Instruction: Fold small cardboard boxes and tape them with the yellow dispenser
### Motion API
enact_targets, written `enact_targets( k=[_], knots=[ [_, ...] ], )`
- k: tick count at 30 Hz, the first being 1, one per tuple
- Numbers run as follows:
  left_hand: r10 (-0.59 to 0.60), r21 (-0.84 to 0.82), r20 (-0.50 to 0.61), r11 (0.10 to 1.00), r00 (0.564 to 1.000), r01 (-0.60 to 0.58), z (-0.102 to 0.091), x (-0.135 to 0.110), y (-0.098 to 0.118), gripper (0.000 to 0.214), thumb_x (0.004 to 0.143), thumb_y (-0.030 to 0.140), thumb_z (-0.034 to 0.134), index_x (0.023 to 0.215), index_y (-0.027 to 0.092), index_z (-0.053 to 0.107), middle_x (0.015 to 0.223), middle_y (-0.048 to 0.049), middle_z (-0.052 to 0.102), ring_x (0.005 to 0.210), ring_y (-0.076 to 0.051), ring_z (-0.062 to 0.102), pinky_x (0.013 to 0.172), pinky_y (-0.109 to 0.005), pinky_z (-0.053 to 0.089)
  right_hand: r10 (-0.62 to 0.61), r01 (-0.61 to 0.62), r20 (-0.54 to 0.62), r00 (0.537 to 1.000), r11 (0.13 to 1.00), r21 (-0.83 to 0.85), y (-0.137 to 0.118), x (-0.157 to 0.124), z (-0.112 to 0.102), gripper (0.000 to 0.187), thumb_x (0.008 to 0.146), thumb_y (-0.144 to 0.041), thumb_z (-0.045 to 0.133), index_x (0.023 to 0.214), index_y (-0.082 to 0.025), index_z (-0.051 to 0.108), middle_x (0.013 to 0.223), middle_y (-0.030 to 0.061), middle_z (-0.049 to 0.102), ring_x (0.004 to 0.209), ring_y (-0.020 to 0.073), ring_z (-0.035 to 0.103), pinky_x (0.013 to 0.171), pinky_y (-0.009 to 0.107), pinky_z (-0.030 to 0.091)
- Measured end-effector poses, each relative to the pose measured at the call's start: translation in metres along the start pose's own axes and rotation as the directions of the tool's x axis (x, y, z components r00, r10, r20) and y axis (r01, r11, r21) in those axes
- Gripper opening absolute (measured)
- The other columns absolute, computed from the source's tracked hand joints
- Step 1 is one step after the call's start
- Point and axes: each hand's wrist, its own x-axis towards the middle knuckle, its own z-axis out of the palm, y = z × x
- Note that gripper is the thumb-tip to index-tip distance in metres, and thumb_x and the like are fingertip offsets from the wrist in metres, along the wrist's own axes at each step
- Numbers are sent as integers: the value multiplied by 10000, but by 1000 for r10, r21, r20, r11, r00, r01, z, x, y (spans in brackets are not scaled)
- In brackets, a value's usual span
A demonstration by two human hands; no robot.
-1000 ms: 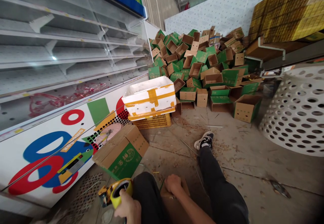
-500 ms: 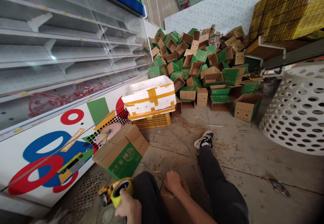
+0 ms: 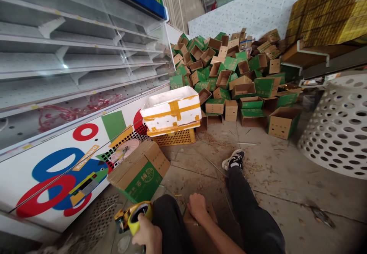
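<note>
Left hand [image 3: 145,236] grip clenched on a yellow packing-tape dispenser [image 3: 134,217], kept at the ready; right hand [image 3: 197,208] grip released, resting on a cardboard carton [image 3: 197,235] positioned between the legs [image 3: 252,217] for close reach.

The tape dispenser [image 3: 132,223] is glossy yellow plastic; the carton [image 3: 139,171] is matt, rough corrugated cardboard.

left hand [image 3: 145,234] curled gripping, right hand [image 3: 197,208] resting palm-down
</note>
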Motion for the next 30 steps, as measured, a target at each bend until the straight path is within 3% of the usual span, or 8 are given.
enact_targets(
  k=[2,4,9,12,21,25,30],
  knots=[
    [-289,-77,-21,955,957,287,-1,-3,3,619,891,459,660,1392,144,479,1255,-345,723,1146,-483,759,483,-387,575,17,-17,13,1000,1000,-5,0,1,1,260,1030,-94,596,1168,-79,815,1162,210,742,1142,369,719,968,413,585],
    [-382,-130,17,915,924,381,-3,-5,5,612,917,463,626,1411,136,473,1342,-338,696,1256,-440,720,479,-342,568,35,-35,33,999,999,-9,-1,3,3,257,1019,-78,602,1157,-86,819,1151,204,750,1135,366,726,971,418,591],
    [-365,-126,-59,926,929,356,-3,-7,8,576,899,459,654,1385,187,509,1273,-291,740,1127,-450,775,448,-358,551,69,-68,68,995,998,-14,-2,4,6,218,1017,-140,652,1136,-97,830,1111,221,757,1121,388,733,941,444,611],
    [-356,-120,-43,930,934,349,-3,-7,7,616,892,415,663,1421,149,493,1287,-322,728,1172,-457,756,452,-347,553,68,-66,92,993,998,-17,-1,2,7,245,1059,-194,624,1125,-81,831,1123,236,753,1114,398,735,905,457,625],
    [-322,-119,-60,942,945,313,-5,-10,8,544,896,431,671,1357,167,553,1163,-286,774,994,-434,808,455,-349,578,35,-34,53,998,999,-16,3,1,6,299,1056,-292,676,1209,-68,803,1235,240,721,1178,380,708,1004,444,587],
    [-322,-102,-19,942,947,318,-8,-12,9,501,901,384,650,1351,200,527,1187,-273,761,1061,-416,799,438,-318,542,32,-31,38,999,999,-29,4,3,8,326,1043,-330,713,1234,-78,794,1226,242,716,1205,385,692,1035,447,569],
    [-375,-98,24,922,927,376,-12,-14,12,619,898,321,636,1468,180,443,1337,-316,708,1220,-426,743,441,-320,537,30,-29,22,999,999,-28,4,6,12,301,1016,-293,731,1212,-73,794,1206,229,722,1177,384,702,1020,461,580]
  ],
)
